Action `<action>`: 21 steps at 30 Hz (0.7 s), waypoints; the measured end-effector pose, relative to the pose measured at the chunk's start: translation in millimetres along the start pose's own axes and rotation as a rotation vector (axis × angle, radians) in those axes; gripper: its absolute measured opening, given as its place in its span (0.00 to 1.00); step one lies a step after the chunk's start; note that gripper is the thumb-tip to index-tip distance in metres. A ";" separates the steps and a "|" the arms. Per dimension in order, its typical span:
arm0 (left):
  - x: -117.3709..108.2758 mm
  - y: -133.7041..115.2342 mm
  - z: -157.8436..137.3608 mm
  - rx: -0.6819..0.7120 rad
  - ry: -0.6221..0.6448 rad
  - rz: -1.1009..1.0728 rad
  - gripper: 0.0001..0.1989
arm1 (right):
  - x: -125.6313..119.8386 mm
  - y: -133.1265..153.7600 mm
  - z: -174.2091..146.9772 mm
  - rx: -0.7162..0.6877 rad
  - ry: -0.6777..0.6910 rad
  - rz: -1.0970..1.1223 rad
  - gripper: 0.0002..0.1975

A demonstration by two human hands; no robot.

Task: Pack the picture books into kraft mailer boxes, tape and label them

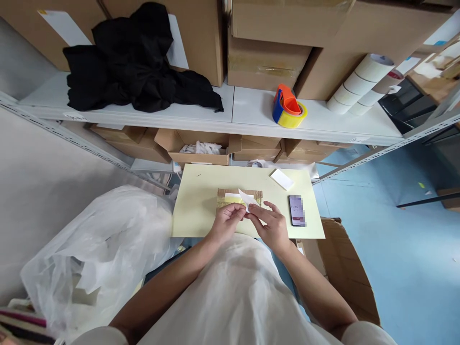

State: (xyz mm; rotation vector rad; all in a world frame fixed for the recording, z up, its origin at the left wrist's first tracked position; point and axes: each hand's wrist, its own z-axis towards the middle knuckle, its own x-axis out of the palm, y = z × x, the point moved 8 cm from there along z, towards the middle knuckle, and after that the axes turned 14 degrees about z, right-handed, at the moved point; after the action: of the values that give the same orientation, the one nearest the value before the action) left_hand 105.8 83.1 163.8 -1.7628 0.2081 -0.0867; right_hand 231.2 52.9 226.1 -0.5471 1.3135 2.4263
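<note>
Between my two hands is a small white paper slip [247,197], one corner pointing up and to the left. My right hand [270,224] pinches its lower end with thumb and forefinger, the other fingers partly raised. Close beside it, my left hand [227,220] is closed, its fingertips pressed together at the slip's lower edge. Under and behind the hands lies a small brown cardboard box [223,195] with yellowish tape and a white patch on top. It rests on a pale yellow tabletop [194,201], and its near side is hidden by my hands.
On the tabletop, a white pad [281,179] and a phone [296,211] lie to the right. The shelf [247,110] ahead holds a tape dispenser [288,108], tape rolls [359,86], black cloth [132,67] and cartons [269,62]. A plastic bag [104,254] stands left, an open carton [345,263] right.
</note>
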 end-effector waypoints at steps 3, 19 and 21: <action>0.6 -1.0 0.8 0.008 -0.005 0.010 0.14 | -0.6 -2.6 0.7 0.023 -0.004 0.034 0.09; 6.6 -15.8 -4.0 0.255 0.028 0.318 0.11 | -4.1 -12.4 5.5 0.269 0.018 0.180 0.07; 5.9 -19.5 -5.4 0.297 0.022 0.403 0.10 | -3.1 -12.2 7.3 0.294 0.032 0.200 0.05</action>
State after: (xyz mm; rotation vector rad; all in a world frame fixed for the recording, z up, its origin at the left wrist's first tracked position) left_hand 112.4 80.4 183.6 -1.3971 0.5349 0.1478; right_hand 238.2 65.1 222.5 -0.3922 1.7750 2.3194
